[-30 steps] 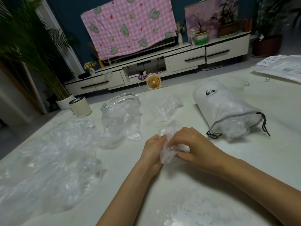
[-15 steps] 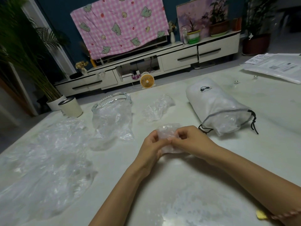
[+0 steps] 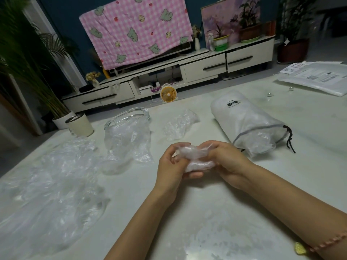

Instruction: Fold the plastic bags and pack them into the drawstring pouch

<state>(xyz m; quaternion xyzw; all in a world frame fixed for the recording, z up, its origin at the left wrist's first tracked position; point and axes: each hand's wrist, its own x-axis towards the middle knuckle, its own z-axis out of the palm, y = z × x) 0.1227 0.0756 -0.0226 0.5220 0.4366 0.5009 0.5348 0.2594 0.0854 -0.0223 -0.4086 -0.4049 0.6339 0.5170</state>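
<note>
A small clear plastic bag (image 3: pixel 196 158), bunched into a compact wad, sits between my two hands just above the table. My left hand (image 3: pixel 171 167) cups it from the left and below with curled fingers. My right hand (image 3: pixel 228 159) pinches its right end. The white drawstring pouch (image 3: pixel 242 120) lies on its side to the right, its mouth toward me with clear plastic bulging out and black cords trailing. Loose clear bags lie on the table: a crumpled one (image 3: pixel 178 125) behind my hands, another (image 3: pixel 129 142) to the left, a large spread pile (image 3: pixel 47 186) at far left.
A glass dish (image 3: pixel 127 117) stands behind the left bag and a cream cup (image 3: pixel 79 124) further left. Papers in a clear sleeve (image 3: pixel 317 76) and two small beads (image 3: pixel 269 94) lie at the far right. Beyond the pale table (image 3: pixel 206 222) are a TV cabinet and a small yellow fan.
Both hands have lifted and worked the bag into a tighter, flatter wad, held a little higher. The camera view has shifted slightly; the pouch and loose bags stay put.
</note>
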